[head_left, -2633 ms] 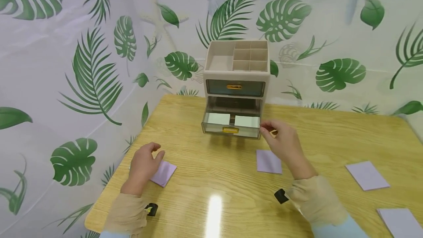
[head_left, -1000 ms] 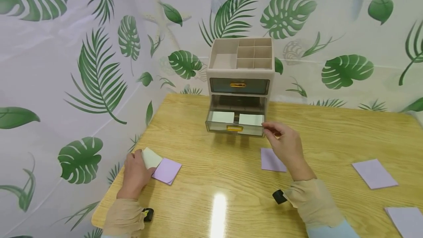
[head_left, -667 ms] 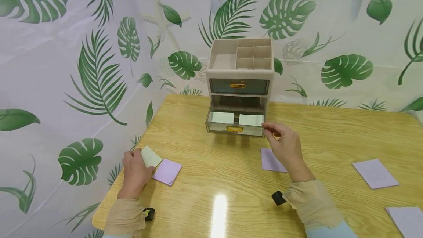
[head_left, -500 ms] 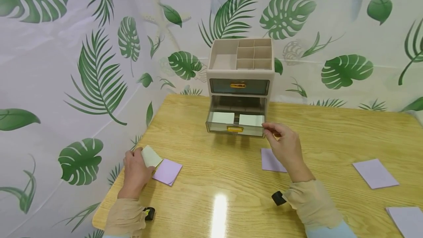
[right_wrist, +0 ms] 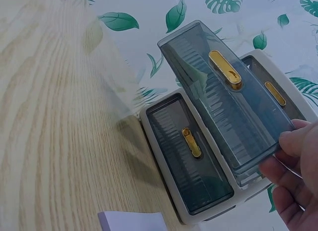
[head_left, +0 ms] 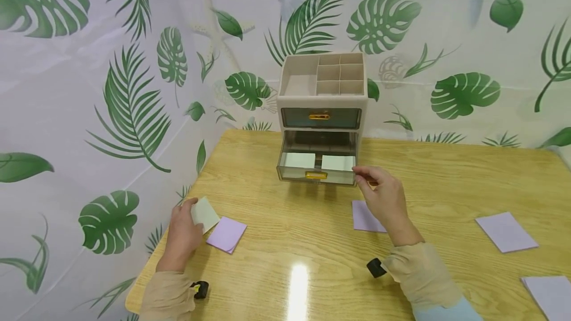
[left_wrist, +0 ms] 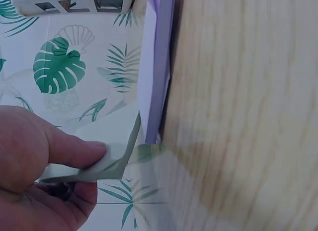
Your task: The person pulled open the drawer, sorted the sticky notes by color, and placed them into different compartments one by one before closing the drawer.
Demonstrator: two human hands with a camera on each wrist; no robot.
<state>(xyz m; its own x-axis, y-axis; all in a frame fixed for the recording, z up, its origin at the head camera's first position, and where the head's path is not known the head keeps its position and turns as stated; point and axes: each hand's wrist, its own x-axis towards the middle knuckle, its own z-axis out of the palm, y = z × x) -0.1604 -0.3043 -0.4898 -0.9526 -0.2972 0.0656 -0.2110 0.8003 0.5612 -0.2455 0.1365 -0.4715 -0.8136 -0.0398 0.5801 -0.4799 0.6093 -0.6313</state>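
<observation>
A beige plastic desk organiser [head_left: 322,94] with open compartments on top and two smoky translucent drawers stands at the far edge of the light wooden table [head_left: 312,241], against a white backdrop printed with green leaves [head_left: 111,88]. Its upper drawer [head_left: 319,118] is closed; its lower drawer [head_left: 316,167] is pulled out toward the person, and two pale green pads [head_left: 300,160] lie side by side inside it.

The right hand [head_left: 379,193] is at the front right corner of that lower drawer, fingers [right_wrist: 293,156] bent and touching the drawer's edge; how firmly it grips cannot be told. Just in front of the organiser, partly under this hand, lies a lilac sheet of paper [head_left: 365,216]. Two more lilac sheets [head_left: 506,232] lie well to the organiser's right, toward the near right corner.

The left hand [head_left: 185,232], well to the front left of the organiser near the table's left edge, pinches a pale green sticky note [head_left: 205,213] between thumb and fingers, lifted clear of the table. Just beside the note lies a lilac square pad [head_left: 226,235]; in the left wrist view it is seen edge-on [left_wrist: 156,67].
</observation>
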